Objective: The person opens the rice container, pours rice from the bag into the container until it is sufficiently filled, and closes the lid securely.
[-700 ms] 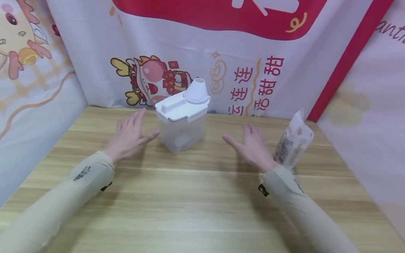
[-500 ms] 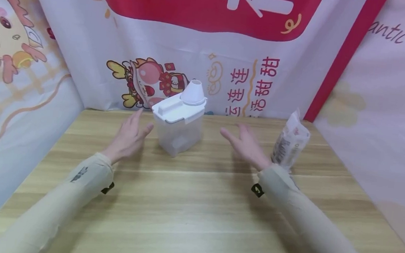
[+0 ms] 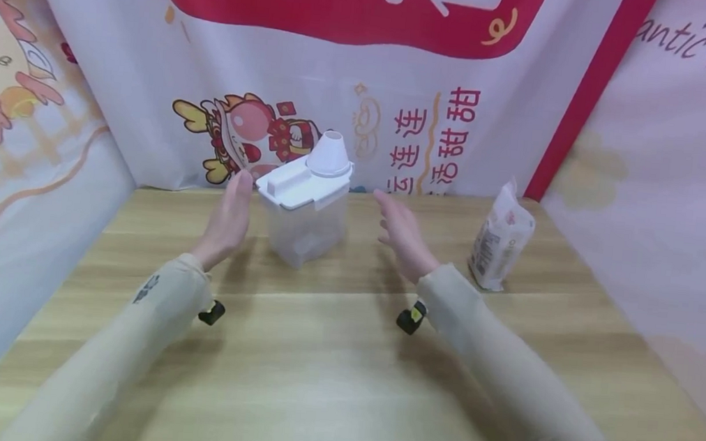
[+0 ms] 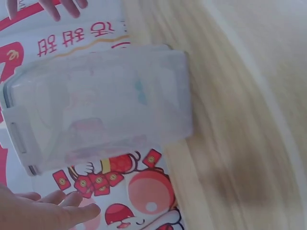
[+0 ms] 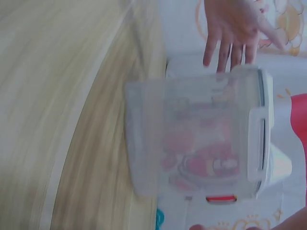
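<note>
A clear plastic box (image 3: 304,234) with a white lid (image 3: 298,185) stands upright on the far part of the wooden table (image 3: 313,385), a bit left of the middle, near the cloth wall (image 3: 316,63). The left hand (image 3: 227,216) is just to the left of it. The right hand (image 3: 407,238) is on its right, with a wider gap. Both hands have their fingers out nearly straight and hold nothing. I can't quite tell if the left fingertips brush the box.

If one hand pushes before the other, the box could slide or tip, because the push would come from only one side. Its sides look smooth, so flat fingers might slip. If it is picked up by the lid alone, the lid might pop off, should it not be snapped down tight. The white cone cap (image 3: 329,154) sticks up at the right end, so a hand could bump it. The white packet (image 3: 504,241) stands to the right, and the right sleeve (image 3: 504,360) could knock it over if that arm swings out.
</note>
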`<state>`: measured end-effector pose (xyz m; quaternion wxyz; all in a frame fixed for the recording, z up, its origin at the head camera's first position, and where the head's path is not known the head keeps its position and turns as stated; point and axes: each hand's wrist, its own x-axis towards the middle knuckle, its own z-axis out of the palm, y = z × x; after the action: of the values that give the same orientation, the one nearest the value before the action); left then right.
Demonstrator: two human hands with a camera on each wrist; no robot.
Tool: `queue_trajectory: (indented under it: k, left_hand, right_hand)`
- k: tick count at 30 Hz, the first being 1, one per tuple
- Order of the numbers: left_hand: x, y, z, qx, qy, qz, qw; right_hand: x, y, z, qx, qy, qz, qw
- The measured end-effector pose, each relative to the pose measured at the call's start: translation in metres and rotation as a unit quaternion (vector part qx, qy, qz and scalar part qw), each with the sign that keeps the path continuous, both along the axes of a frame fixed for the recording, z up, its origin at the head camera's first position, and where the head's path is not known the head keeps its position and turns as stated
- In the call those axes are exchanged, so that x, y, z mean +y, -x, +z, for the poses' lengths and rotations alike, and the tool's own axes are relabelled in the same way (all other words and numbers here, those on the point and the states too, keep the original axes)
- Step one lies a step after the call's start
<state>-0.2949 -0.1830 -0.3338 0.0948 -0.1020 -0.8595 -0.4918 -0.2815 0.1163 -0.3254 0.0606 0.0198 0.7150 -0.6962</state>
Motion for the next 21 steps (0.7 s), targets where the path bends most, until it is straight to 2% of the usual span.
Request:
queue_trajectory:
  k: [3, 8, 11, 15, 21]
  left_hand:
    - [0.006, 0.005, 0.006, 0.006, -0.017, 0.009, 0.9998]
    - [0.011, 0.008, 0.01, -0.036, -0.025, 0.023, 0.9988]
    - [0.011, 0.01, 0.013, -0.047, -0.036, 0.018, 0.9981]
    - [0.01, 0.013, 0.015, -0.052, -0.083, 0.0, 0.9952]
    - [0.013, 0.018, 0.014, -0.084, -0.166, -0.03, 0.9821]
  right_hand:
    - [-0.009, 0.003, 0.007, -0.015, 0.029, -0.014, 0.9994]
    - [-0.02, 0.005, 0.013, -0.035, 0.052, -0.017, 0.9979]
    - [-0.025, 0.006, 0.014, -0.041, 0.074, -0.017, 0.9963]
    - [-0.03, 0.009, 0.017, -0.048, 0.103, -0.023, 0.9933]
    - [-0.034, 0.011, 0.018, -0.077, 0.139, -0.03, 0.9868]
